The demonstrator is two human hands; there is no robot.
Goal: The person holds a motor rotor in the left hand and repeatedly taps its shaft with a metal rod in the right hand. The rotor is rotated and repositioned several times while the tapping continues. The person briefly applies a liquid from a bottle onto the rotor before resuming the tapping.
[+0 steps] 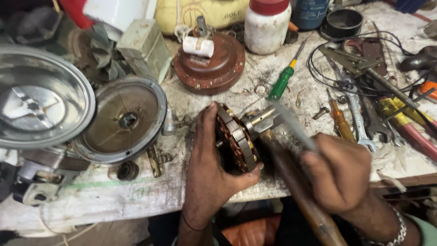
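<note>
My left hand [210, 168] grips a round motor stator [236, 142] with copper windings and a steel shaft [260, 119], holding it on edge at the bench's front. My right hand [339, 171] holds a thin metal tool [291, 124], blurred, with its tip at the shaft end. A brown wooden handle [300, 191] runs from under the stator toward me, below my right hand.
A steel mixer jar with blades [36, 100] and a round grey housing [125, 119] lie at left. A brown motor cover [210, 64], white red-capped bottle [266, 25] and green screwdriver [281, 82] sit behind. Spanners [359, 119], pliers [409, 127] and black wires [364, 41] crowd the right.
</note>
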